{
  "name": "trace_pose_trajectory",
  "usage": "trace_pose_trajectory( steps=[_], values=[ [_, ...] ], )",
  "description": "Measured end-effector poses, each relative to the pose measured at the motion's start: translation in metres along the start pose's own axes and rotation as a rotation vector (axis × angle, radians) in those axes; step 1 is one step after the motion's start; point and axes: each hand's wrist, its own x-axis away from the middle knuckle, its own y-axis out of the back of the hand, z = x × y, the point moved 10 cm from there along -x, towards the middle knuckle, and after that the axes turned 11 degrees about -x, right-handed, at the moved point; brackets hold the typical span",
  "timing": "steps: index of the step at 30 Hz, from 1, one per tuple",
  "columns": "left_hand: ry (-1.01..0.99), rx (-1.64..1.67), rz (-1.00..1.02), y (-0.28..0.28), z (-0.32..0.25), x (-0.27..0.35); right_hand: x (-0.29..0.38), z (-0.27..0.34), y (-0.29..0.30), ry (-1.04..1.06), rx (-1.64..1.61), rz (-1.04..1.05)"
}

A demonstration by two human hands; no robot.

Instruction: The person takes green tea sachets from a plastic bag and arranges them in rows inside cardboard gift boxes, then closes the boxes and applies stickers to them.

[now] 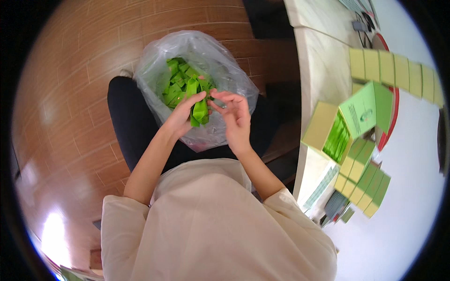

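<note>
A large clear plastic bag (225, 61) stands open between the knees, with many small green packets (174, 92) inside. My left hand (184, 114) holds a bunch of green packets (200, 111) above the bag's mouth, its thumb lying across them. My right hand (233, 112) is just to the right of the bunch, its fingertips close to the packets' edge and its palm turned partly up. Whether those fingertips pinch a packet cannot be made out.
At the right, a pale counter (309, 66) holds an open carton (318, 124) filled with green packets, stacked green-and-yellow boxes (365, 186) and a row of similar boxes (386, 68). Brown tiled floor (81, 105) lies to the left.
</note>
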Motion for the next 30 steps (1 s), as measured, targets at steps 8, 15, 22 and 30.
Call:
trace_pose_trajectory(
  steps=[8,15,22,30],
  values=[
    [-0.546,-0.59,0.009,-0.122,-0.032,0.009,0.036,0.094,0.004,0.224,0.717,-0.147],
    [-0.784,-0.856,0.388,-0.27,-0.014,0.056,0.104,0.226,0.032,0.493,0.83,-0.457],
    [-0.854,-1.124,1.015,-0.419,0.068,0.09,0.188,0.329,0.127,0.665,0.801,-0.855],
    [-1.05,-1.829,0.919,-0.493,0.109,-0.006,0.209,0.407,0.255,0.708,1.193,-1.055]
  ],
)
